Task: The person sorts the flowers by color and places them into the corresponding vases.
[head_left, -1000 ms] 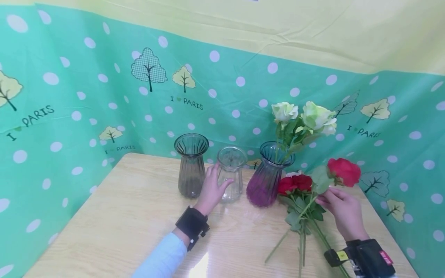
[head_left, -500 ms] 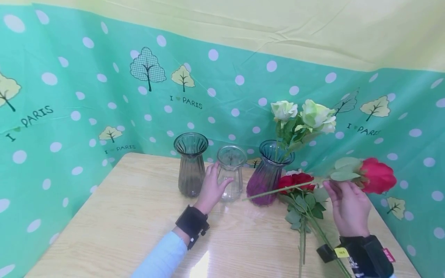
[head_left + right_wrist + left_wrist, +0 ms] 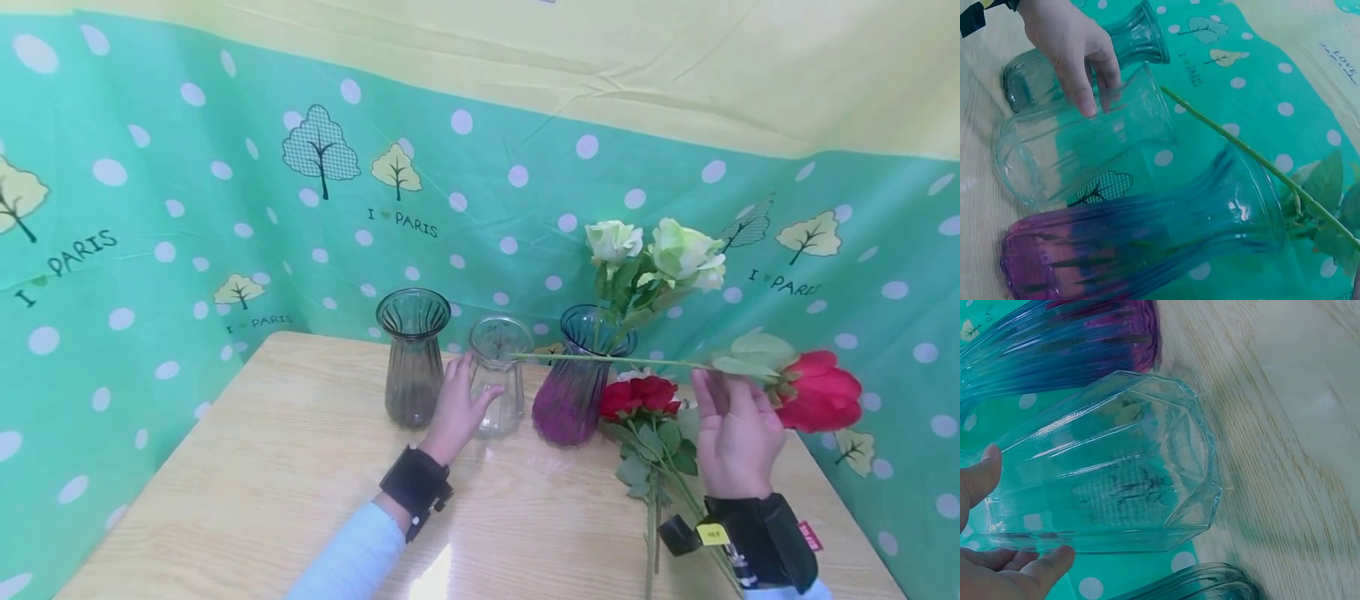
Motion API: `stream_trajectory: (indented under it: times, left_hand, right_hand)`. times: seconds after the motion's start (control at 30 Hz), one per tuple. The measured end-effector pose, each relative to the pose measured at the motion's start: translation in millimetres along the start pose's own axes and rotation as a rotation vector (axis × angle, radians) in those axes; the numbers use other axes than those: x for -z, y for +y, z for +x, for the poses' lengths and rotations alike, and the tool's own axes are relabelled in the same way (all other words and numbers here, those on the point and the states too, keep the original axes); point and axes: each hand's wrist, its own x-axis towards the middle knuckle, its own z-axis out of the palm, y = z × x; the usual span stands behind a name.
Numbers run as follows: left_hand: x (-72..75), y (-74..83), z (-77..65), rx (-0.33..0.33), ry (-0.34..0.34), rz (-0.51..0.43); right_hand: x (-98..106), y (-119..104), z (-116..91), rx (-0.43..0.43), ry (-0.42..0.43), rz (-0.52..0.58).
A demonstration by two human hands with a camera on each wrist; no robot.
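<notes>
My left hand (image 3: 457,406) was wrapped round the clear vase (image 3: 512,404), thumb on one side and fingers on the other, parted only as far as the glass demanded. That hold was likely for steadiness: the vase stood upright on the table (image 3: 300,483), and a grip below the rim left its mouth uncovered.

My right hand (image 3: 738,442) was nearly closed, thumb and fingers pinching the red rose (image 3: 821,392) by its stem (image 3: 1260,159) just below the leaves. Held so near the bloom, the stem lay almost level and pointed left, its cut end by the clear vase's rim (touching or just short of it, I couldn't tell).

The grey vase (image 3: 415,379) stood on one side of the clear one and the purple vase (image 3: 566,404) on the other, presumably lined up to be within easy reach. White roses (image 3: 682,250) leaned out of the purple vase. More red roses (image 3: 637,396) lay beside it, stems towards me, perhaps so they were handy for my right hand.
</notes>
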Motion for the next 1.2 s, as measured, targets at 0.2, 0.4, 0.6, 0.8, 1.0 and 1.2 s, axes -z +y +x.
stream_trajectory:
  times: [0.2,0.4,0.6,0.8,1.0,1.2]
  left_hand:
    - [-1.6,-1.2,-0.1,-0.003,0.006,-0.003]
    - [-2.1,-1.9,-0.4,0.001,0.010,0.001]
    - [-1.2,-1.3,-0.9,-0.017,0.018,0.005]
    - [-0.7,-1.3,-1.0,-0.029,0.024,0.001]
    - [-0.4,-0.1,-0.9,-0.017,0.011,-0.006]
    - [0.3,0.1,-0.2,-0.016,0.007,0.004]
  right_hand:
    - [-5.5,9.8,-5.3,0.094,-0.023,-0.046]
    - [-9.9,18.6,-9.5,0.250,-0.123,-0.108]
    - [-17.4,26.6,-11.7,0.352,-0.152,-0.175]
    - [-25.3,32.9,-12.6,0.439,-0.204,-0.227]
    - [-33.1,35.0,-13.5,0.475,-0.233,-0.245]
    - [-37.1,42.2,-14.7,0.486,-0.267,-0.340]
